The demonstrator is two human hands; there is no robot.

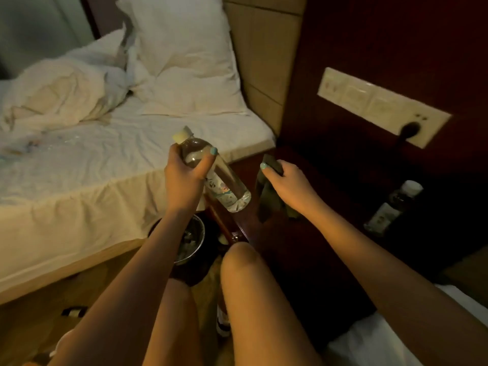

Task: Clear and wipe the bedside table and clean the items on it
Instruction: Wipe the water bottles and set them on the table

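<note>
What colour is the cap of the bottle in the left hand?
The cap is off-white; the head view shows it.

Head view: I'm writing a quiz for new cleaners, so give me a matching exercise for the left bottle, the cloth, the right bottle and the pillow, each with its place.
Things:
1. left bottle
2. cloth
3. right bottle
4. pillow

Places:
A. on the bed, leaning against the headboard
B. in the left hand
C. standing on the bedside table
D. in the right hand

Pairs: 1-B, 2-D, 3-C, 4-A
</note>
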